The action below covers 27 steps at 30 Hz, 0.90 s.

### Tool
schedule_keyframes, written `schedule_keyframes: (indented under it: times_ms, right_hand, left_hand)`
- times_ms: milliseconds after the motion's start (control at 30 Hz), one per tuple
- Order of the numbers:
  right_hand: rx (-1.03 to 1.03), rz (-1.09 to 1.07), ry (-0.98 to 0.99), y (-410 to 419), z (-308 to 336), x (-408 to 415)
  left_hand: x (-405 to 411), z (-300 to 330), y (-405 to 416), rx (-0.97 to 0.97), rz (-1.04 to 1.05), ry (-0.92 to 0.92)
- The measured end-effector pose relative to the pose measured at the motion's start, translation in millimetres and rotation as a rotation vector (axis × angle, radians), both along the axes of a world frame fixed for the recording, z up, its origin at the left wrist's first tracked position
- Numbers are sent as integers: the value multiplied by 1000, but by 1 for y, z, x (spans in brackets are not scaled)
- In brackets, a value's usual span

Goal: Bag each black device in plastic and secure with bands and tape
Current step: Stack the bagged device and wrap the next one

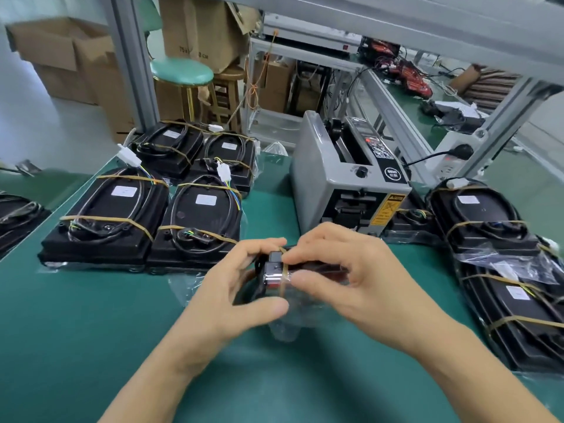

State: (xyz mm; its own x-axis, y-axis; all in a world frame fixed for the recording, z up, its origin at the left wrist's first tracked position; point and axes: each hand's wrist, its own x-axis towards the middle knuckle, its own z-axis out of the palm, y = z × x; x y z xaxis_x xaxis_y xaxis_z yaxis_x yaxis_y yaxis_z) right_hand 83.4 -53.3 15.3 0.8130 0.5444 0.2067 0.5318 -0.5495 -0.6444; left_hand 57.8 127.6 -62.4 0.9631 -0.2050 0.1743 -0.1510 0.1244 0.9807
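Observation:
Both hands hold a small black device [273, 271] in a clear plastic bag [285, 326] above the green table [91, 331]. My left hand [235, 291] grips its left end, thumb underneath. My right hand [341, 276] pinches the bag and a tan rubber band [284, 271] that runs around the device. Most of the device is hidden by my fingers. Banded black devices [195, 221] lie in a group at the left, and more banded devices [488, 221] lie stacked at the right.
A grey tape dispenser machine [341, 175] stands just behind my hands. Aluminium frame posts [134, 65] rise at the back left and right. Behind the table are a green stool [181, 71] and cardboard boxes [76, 59].

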Motion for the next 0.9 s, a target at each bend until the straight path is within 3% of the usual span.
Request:
schedule_keyframes:
  times_ms: [67,133,367,433,567,767,900]
  right_hand:
    - [-139,35,9,-6,3,4]
    - [-306,67,18,-11,0,5]
    - [-299,76,44,-17,-7,9]
    - [-299,95,-30,-19,-9,9]
    - [-324,32,-118,-23,-12,8]
    - [-209,52,-7,-15,-14,18]
    - [-120,-9,58,-17,-11,22]
  left_hand:
    - [1,4,10,7,-85,-20]
    - [4,11,20,132,-160,-72]
    - [32,58,23,672,-270,-335]
    - [40,71,20,811,-325,-417]
    - [49,80,15,949,-431,-460]
    - [46,80,-8,876,-388,-591]
    - [50,78,-29,1152,-129,-869]
